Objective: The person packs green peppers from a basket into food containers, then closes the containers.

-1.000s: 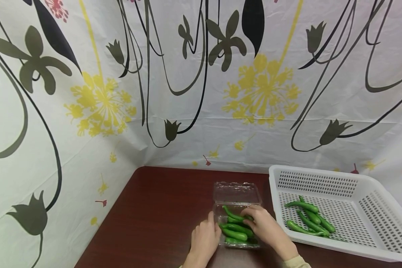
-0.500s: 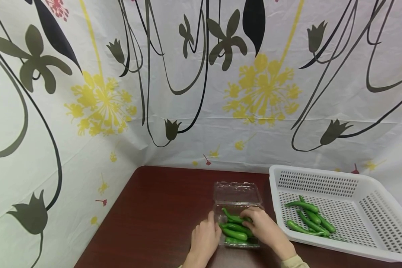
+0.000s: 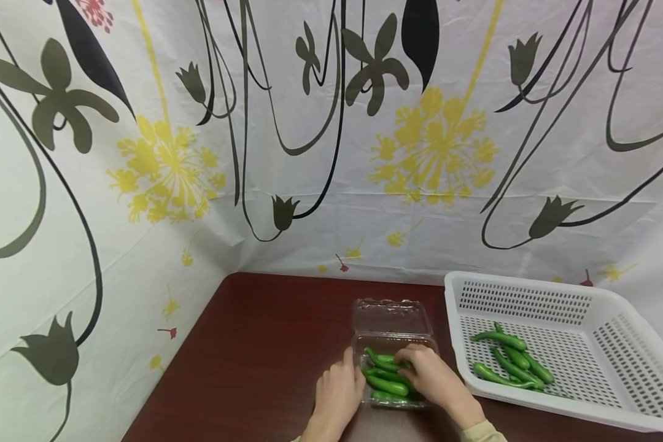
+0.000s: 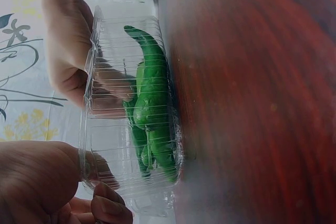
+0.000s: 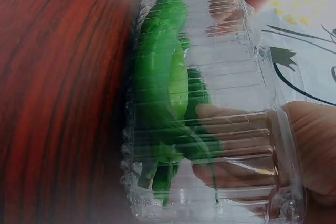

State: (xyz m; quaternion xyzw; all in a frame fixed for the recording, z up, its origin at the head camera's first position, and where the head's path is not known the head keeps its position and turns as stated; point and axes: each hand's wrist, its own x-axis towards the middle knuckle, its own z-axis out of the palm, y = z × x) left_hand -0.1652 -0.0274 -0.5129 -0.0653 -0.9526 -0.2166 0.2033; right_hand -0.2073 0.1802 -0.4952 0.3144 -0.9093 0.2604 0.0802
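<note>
A clear plastic clamshell box (image 3: 391, 318) lies on the table with its lid folded back. Several green chili peppers (image 3: 387, 385) lie side by side in its base, and their stacked shapes show through the ribbed wall in the left wrist view. My left hand (image 3: 338, 393) grips the box's left wall, with the thumb and fingers (image 4: 113, 208) on its rim. Reaching over the right wall, my right hand (image 3: 433, 377) pinches the farthest green chili pepper (image 3: 381, 358) inside the box. The fingertips (image 5: 215, 114) show through the plastic; part of that pepper is hidden.
To the right stands a white perforated basket (image 3: 454, 325) with several green chili peppers (image 3: 511, 356) in its left part. The dark red table (image 3: 265, 344) stretches left of the box. A floral-print sheet (image 3: 320, 153) hangs behind and to the left.
My right hand has shifted slightly toward me, and the pepper it pinches has come down closer to the others in the box. My left hand stays put.
</note>
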